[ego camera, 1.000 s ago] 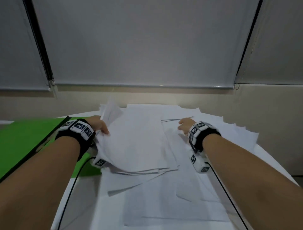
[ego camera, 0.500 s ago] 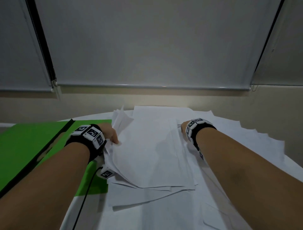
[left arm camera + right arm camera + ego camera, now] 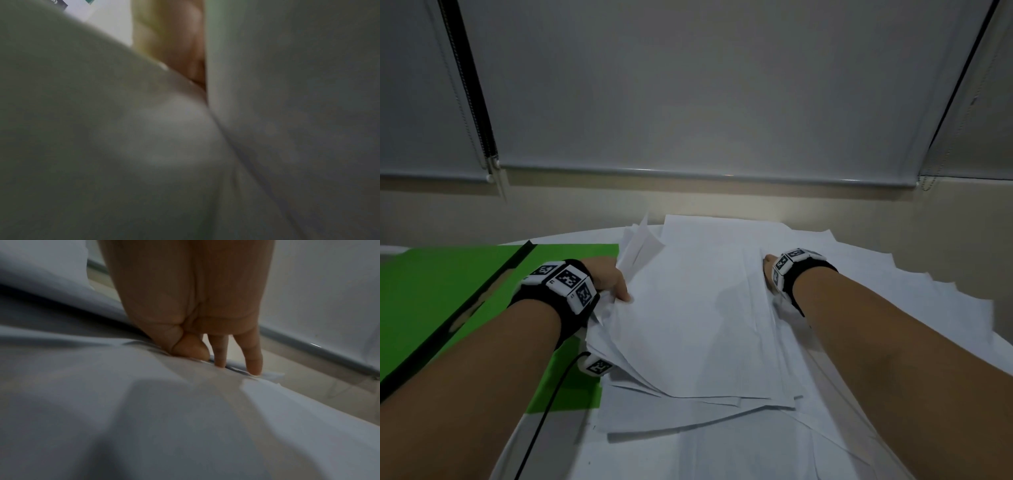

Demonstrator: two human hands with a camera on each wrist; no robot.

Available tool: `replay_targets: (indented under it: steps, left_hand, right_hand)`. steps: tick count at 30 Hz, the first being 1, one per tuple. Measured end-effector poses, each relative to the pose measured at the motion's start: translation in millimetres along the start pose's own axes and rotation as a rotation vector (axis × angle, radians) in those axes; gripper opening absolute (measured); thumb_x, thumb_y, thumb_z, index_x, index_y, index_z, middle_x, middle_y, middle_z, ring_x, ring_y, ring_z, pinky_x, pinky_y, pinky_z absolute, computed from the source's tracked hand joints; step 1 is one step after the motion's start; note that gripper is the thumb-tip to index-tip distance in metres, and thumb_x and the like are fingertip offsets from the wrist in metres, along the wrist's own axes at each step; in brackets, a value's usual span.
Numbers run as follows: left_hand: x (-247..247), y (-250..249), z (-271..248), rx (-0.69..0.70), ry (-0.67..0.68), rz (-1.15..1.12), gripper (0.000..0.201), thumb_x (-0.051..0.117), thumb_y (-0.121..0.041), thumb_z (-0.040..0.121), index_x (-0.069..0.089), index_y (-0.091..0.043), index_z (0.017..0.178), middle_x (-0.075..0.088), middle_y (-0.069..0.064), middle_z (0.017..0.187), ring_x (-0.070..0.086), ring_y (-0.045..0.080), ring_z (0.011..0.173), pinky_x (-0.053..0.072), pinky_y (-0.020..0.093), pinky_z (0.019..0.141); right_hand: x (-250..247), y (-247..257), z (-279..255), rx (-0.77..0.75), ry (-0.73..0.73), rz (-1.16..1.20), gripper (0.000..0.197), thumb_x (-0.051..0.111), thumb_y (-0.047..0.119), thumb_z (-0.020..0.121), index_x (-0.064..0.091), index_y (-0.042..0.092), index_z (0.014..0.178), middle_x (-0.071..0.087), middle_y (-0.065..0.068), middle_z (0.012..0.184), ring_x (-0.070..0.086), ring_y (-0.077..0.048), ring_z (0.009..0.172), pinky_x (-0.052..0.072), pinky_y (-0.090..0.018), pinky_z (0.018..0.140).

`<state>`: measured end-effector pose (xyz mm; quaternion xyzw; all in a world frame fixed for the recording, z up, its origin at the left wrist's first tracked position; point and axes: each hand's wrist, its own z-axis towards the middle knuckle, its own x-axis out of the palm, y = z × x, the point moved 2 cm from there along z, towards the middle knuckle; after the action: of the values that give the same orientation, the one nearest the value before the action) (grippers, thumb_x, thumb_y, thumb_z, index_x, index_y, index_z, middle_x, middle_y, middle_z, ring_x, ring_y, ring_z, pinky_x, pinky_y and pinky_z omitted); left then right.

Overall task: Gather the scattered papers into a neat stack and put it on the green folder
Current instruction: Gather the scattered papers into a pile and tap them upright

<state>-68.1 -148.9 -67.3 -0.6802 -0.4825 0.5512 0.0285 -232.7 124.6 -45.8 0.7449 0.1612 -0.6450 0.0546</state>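
Light, floppy, slippery papers (image 3: 698, 315): left hand (image 3: 607, 279) pinches their left edge, right hand (image 3: 768, 270) presses fingers (image 3: 254, 356) straight down; squeeze opposite edges together.

The room I look into is dim and grey; a pale glow sits on the wall under the blind (image 3: 698, 85). Straight lines bow toward my head view's edges. Both wrist views are murky, blurred close-ups, my left worst

White papers (image 3: 698, 318), bright green folder (image 3: 431, 291) with black spine, black-and-white checked wrist tags (image 3: 566, 279), grey blinds (image 3: 688, 85).
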Motion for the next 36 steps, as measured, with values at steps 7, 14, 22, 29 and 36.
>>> replay_targets:
  steps: [7, 14, 22, 29, 36]
  left_hand:
    - [7, -20, -41, -0.009, -0.015, -0.079, 0.049, 0.071, -0.001, 0.073, 0.055, -0.007, 0.119, 0.062, 0.016, 0.117, 0.057, 0.039, 0.108, 0.047, 0.046, 0.095]
    - [35, -27, -58, 0.066, 0.032, -0.006, 0.098, 0.081, -0.025, 0.037, 0.051, -0.006, 0.128, 0.059, 0.015, 0.126, 0.057, 0.039, 0.111, 0.047, 0.050, 0.098]
    - [57, -19, -109, 0.039, -0.003, -0.021, 0.074, 0.080, -0.013, 0.060, 0.051, 0.000, 0.128, 0.059, 0.019, 0.125, 0.058, 0.040, 0.109, 0.047, 0.050, 0.097]
    - [69, -34, -133, 0.042, -0.074, 0.043, 0.062, 0.077, -0.009, 0.069, 0.052, 0.004, 0.124, 0.060, 0.020, 0.122, 0.057, 0.040, 0.110, 0.047, 0.049, 0.097]
    - [79, -34, -144, 0.047, -0.127, -0.001, 0.067, 0.079, -0.014, 0.069, 0.051, -0.001, 0.129, 0.056, 0.016, 0.131, 0.054, 0.037, 0.117, 0.044, 0.045, 0.102]
  right_hand:
    - [-11, -19, -10, 0.008, -0.195, 0.576, 0.037, 0.036, 0.020, 0.100, 0.040, 0.007, 0.134, 0.046, -0.010, 0.121, 0.044, -0.022, 0.116, 0.030, -0.034, 0.101]
    - [-45, -73, -69, -0.009, -0.755, 1.202, 0.036, 0.036, -0.006, 0.090, 0.053, -0.007, 0.121, 0.059, -0.021, 0.117, 0.056, -0.031, 0.103, 0.035, -0.017, 0.073]
    - [-34, -148, -128, 0.287, -1.106, 1.303, 0.020, 0.067, 0.013, 0.078, 0.049, 0.011, 0.071, 0.060, -0.017, 0.093, 0.053, -0.026, 0.075, 0.050, -0.037, 0.080]
    - [-58, -140, -161, -0.192, -1.240, 1.312, 0.083, 0.044, -0.018, 0.073, 0.022, 0.013, 0.146, 0.033, -0.010, 0.145, 0.042, 0.003, 0.104, 0.029, 0.008, 0.077]
    - [-104, -142, -180, -0.325, -0.937, 2.082, 0.089, 0.060, -0.011, 0.076, 0.017, 0.018, 0.149, 0.040, -0.015, 0.145, 0.044, -0.027, 0.132, 0.047, -0.036, 0.102]
